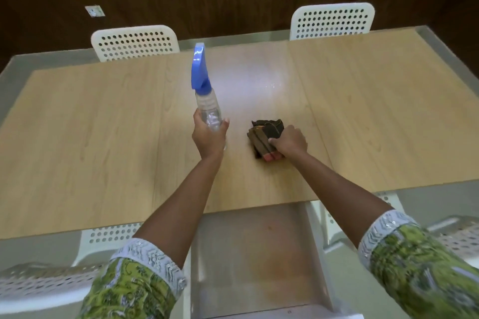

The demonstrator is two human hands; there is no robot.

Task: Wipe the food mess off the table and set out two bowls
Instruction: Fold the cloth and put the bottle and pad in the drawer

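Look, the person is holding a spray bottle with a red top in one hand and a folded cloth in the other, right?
Almost. The spray bottle has a blue top, not a red one; the head view shows this plainly. The rest holds: the left hand grips the clear bottle, and the right hand holds the folded cloth against the table.

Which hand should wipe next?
Right hand: it grips the folded cloth on the table. The left hand holds the spray bottle.
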